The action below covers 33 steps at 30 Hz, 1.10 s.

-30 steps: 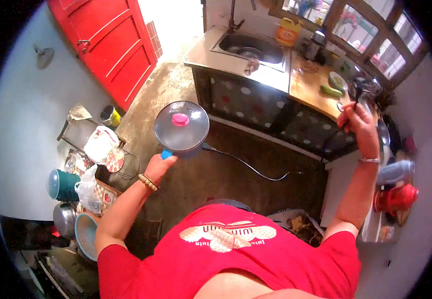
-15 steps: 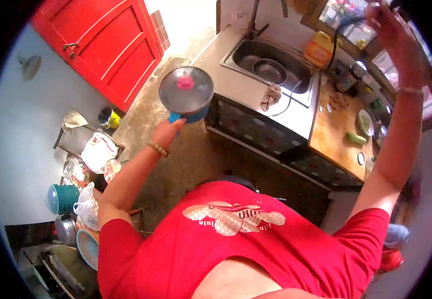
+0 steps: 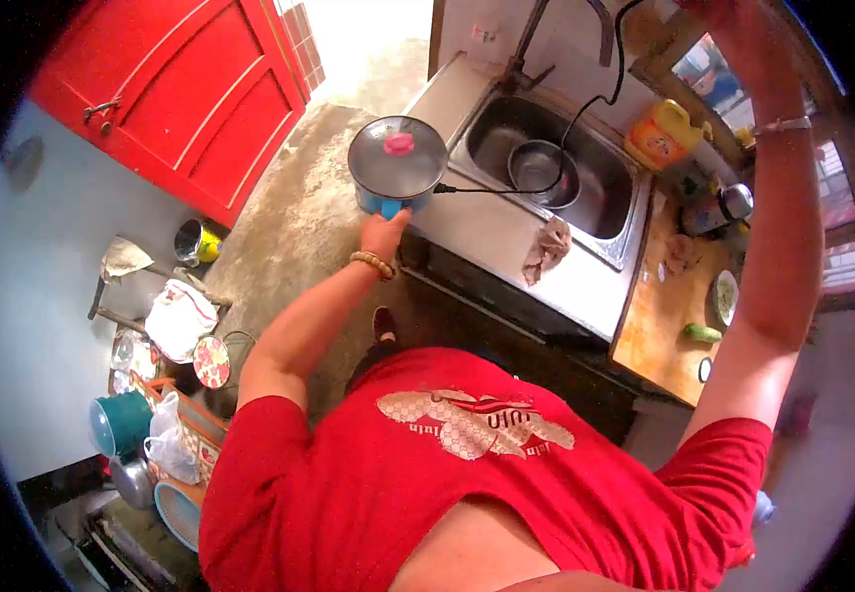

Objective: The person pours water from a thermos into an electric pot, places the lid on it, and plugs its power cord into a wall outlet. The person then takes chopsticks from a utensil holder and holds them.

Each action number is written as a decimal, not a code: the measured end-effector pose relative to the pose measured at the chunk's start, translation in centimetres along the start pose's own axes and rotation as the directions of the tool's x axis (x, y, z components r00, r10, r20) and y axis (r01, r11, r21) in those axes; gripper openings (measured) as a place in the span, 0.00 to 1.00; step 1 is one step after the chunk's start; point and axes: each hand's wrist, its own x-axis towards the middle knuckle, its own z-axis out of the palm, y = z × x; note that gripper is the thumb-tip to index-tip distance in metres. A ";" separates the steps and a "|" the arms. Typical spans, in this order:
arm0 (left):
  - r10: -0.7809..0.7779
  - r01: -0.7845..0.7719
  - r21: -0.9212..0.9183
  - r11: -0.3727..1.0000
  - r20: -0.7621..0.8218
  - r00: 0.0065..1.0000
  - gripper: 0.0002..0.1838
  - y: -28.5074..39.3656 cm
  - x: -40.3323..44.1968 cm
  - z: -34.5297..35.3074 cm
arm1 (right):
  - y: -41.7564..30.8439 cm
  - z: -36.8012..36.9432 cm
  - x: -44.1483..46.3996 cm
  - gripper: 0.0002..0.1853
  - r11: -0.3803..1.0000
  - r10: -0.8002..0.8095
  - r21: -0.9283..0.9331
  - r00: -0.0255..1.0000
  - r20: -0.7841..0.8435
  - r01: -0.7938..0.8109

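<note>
In my left hand (image 3: 384, 235) is the handle of a blue electric pot (image 3: 366, 198), which I hold out level beside the counter. Its glass lid (image 3: 388, 164) with a pink knob is on. A black power cord (image 3: 492, 190) ends at the pot's right side, crosses in front of the sink and climbs past the tap to the top edge. My right hand (image 3: 728, 22) is raised at the upper right near the window, close to where the cord leaves view. Its fingers are blurred and partly cut off, though they appear closed on the cord.
A steel sink (image 3: 482, 123) holds a dark pan (image 3: 536, 170). A rag (image 3: 549, 252) lies on the counter's front edge, and a yellow jug (image 3: 666, 133) stands behind the sink. A cucumber (image 3: 702, 333) lies on the wooden top (image 3: 659, 340). The red door (image 3: 176, 99) is at left.
The pot in my left hand has moved right, towards the counter. My right hand has gone farther up, partly out of view. The cord between pot and wall side now shows more fully.
</note>
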 end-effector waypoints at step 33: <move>-0.305 0.341 -0.079 0.937 0.296 0.905 0.41 4.9 6.3 14.6 | 6.6 11.8 13.9 0.17 0.998 -0.060 -0.003 0.993 0.102 0.060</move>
